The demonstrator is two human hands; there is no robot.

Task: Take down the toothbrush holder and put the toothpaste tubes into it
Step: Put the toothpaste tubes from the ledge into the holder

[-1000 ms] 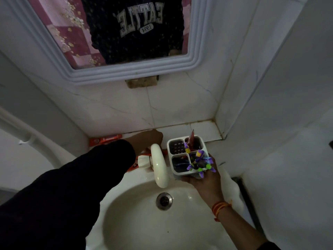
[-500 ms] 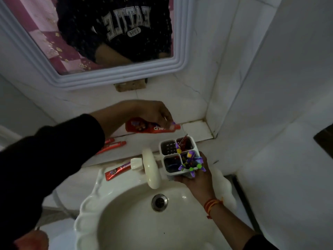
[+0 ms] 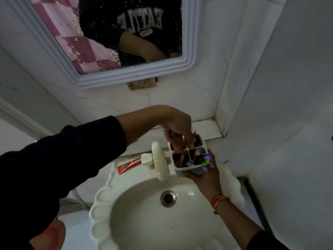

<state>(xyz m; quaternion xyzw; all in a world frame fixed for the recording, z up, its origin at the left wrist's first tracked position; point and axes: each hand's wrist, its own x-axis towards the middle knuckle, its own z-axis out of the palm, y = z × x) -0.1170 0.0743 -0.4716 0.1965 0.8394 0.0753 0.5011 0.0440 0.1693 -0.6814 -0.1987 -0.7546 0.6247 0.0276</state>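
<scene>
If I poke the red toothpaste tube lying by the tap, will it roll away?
Probably not. The toothpaste tube looks flattened and lies on the sink rim, so it would likely slide instead. It seems soft and light, so a poke may dent it.

The left hand [image 3: 177, 131] hides the toothbrush holder's [image 3: 191, 168] far-left compartment and whatever its fingers pinch, while the tap [image 3: 160, 163] covers the cap end of the toothpaste tube [image 3: 128, 165] on the sink's [image 3: 100, 204] back rim.
</scene>
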